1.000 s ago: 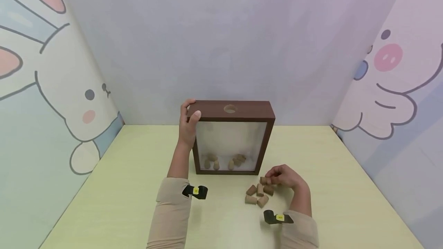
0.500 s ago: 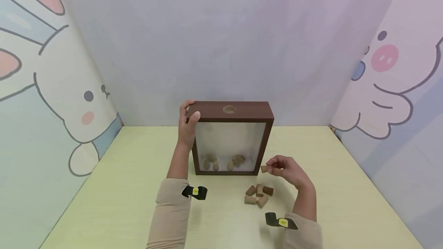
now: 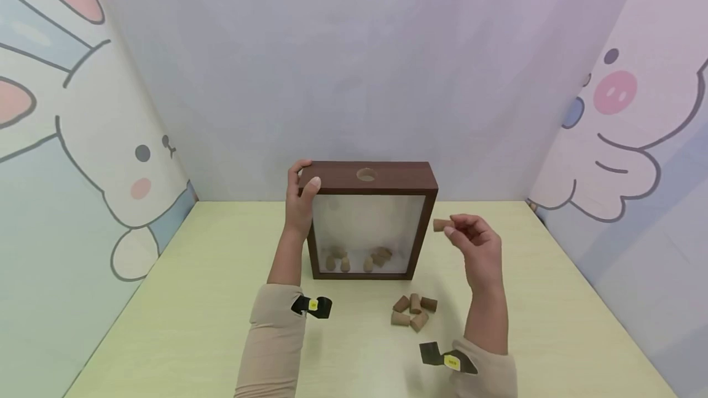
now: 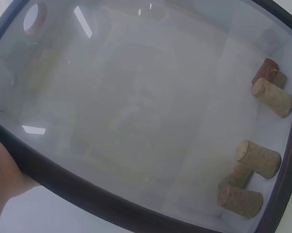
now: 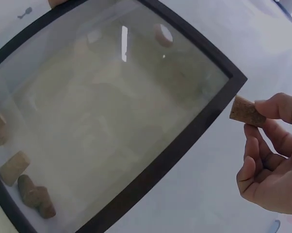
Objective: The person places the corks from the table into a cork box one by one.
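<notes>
A person's right hand [image 5: 281,178] pinches a short, brown cylindrical cork [image 5: 247,111] between thumb and fingers, just beside the corner of a dark-framed rectangular box [image 5: 165,155], the lower fingers curling inward beneath. Behind the box's flat, clear pane [image 5: 112,121], several tan and brown cylindrical corks [image 5: 14,168] lie along the frame at left, among them a darker pair [image 5: 37,196] that touch. A round hole [image 5: 163,35] shows through the pane, near a bright white strip of reflected light [image 5: 124,43]. A sliver of the left hand [image 5: 56,2] appears at the top, against a pale, bluish-white backdrop [image 5: 204,194].
</notes>
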A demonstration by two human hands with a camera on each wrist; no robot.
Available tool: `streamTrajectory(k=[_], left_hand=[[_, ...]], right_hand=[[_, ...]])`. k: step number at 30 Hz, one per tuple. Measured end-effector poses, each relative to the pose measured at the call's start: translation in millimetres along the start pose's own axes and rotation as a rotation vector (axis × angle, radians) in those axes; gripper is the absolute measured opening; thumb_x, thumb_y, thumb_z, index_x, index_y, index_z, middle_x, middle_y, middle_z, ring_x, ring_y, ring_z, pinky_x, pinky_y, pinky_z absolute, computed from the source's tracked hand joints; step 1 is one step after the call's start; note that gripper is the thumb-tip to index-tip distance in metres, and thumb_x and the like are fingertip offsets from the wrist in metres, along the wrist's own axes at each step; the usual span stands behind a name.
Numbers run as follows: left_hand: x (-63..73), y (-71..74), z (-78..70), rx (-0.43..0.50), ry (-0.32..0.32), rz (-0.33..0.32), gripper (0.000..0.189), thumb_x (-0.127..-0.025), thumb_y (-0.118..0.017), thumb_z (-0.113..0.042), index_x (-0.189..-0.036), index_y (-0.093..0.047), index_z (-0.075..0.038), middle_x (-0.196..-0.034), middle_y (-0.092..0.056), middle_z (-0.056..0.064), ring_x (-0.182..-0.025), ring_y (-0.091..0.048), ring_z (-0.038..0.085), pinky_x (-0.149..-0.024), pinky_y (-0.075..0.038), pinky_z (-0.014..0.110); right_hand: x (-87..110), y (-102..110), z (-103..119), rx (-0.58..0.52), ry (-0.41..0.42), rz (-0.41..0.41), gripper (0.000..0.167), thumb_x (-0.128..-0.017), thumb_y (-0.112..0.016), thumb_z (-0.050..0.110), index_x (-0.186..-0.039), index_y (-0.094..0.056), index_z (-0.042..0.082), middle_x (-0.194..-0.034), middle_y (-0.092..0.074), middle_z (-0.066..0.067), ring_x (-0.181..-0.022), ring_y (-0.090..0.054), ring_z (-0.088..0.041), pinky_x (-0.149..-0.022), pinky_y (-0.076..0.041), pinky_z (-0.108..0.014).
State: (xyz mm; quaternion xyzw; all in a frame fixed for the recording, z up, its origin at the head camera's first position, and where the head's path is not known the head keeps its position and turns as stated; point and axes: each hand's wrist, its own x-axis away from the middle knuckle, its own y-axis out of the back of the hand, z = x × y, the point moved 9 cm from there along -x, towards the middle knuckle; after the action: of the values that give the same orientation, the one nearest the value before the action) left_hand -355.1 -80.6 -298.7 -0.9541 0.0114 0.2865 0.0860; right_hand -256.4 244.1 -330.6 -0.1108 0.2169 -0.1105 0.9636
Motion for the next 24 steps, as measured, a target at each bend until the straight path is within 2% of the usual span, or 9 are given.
streamTrajectory(k=[3, 7, 12, 16, 19, 24], left_hand=[[0.1, 0.1, -0.1, -0.004, 0.002, -0.013, 0.052, -0.083, -0.053, -0.034, -0.129, -0.04, -0.012, -0.103, -0.045, 0.003, -0.089, -0.043, 0.017, -0.08, -0.033, 0.034], [0.5, 1.4, -0.1, -0.002, 0.006, -0.028, 0.055, -0.083, -0.053, -0.033, -0.131, -0.04, -0.01, -0.097, -0.044, 0.001, -0.083, -0.042, 0.014, -0.077, -0.033, 0.033], [1.6, 2.5, 0.9, 0.016, 0.023, -0.041, 0.056, -0.082, -0.054, -0.028, -0.132, -0.04, -0.006, -0.087, -0.041, 0.0, -0.076, -0.038, 0.013, -0.074, -0.032, 0.033], [1.5, 0.6, 0.2, 0.016, 0.038, -0.046, 0.056, -0.082, -0.054, -0.03, -0.131, -0.042, -0.007, -0.098, -0.043, 0.001, -0.082, -0.038, 0.014, -0.078, -0.031, 0.034], [1.1, 0.8, -1.0, -0.004, 0.037, -0.055, 0.056, -0.081, -0.055, -0.034, -0.13, -0.043, -0.008, -0.107, -0.042, 0.001, -0.086, -0.037, 0.014, -0.08, -0.03, 0.036], [0.4, 3.3, -0.3, -0.012, 0.037, -0.063, 0.058, -0.08, -0.055, -0.035, -0.13, -0.043, -0.008, -0.097, -0.039, 0.002, -0.076, -0.032, 0.012, -0.076, -0.027, 0.041]], right_hand=[[-6.7, -2.9, 20.6, -0.146, 0.082, -0.08, 0.017, -0.082, -0.058, -0.014, -0.095, -0.064, -0.007, -0.083, -0.06, -0.007, -0.072, -0.052, -0.015, -0.065, -0.044, -0.021], [-17.0, -13.6, 44.5, -0.273, 0.17, -0.101, 0.019, -0.082, -0.057, -0.014, -0.096, -0.066, -0.007, -0.084, -0.06, -0.009, -0.069, -0.051, -0.016, -0.064, -0.043, -0.022], [-28.5, -31.8, 67.0, -0.309, 0.241, -0.063, 0.019, -0.081, -0.058, -0.013, -0.097, -0.066, -0.008, -0.084, -0.062, -0.011, -0.071, -0.053, -0.018, -0.064, -0.042, -0.023], [-39.2, -50.6, 80.5, -0.319, 0.299, 0.0, 0.019, -0.081, -0.058, -0.014, -0.098, -0.064, -0.009, -0.083, -0.064, -0.013, -0.074, -0.057, -0.021, -0.064, -0.042, -0.025], [-47.5, -69.7, 87.9, -0.321, 0.338, 0.073, 0.018, -0.081, -0.059, -0.014, -0.099, -0.062, -0.011, -0.083, -0.066, -0.016, -0.077, -0.062, -0.025, -0.07, -0.043, -0.028], [-59.2, -99.4, 87.7, -0.259, 0.321, 0.127, 0.018, -0.08, -0.061, -0.012, -0.098, -0.061, -0.009, -0.083, -0.068, -0.012, -0.078, -0.064, -0.024, -0.077, -0.045, -0.031]])
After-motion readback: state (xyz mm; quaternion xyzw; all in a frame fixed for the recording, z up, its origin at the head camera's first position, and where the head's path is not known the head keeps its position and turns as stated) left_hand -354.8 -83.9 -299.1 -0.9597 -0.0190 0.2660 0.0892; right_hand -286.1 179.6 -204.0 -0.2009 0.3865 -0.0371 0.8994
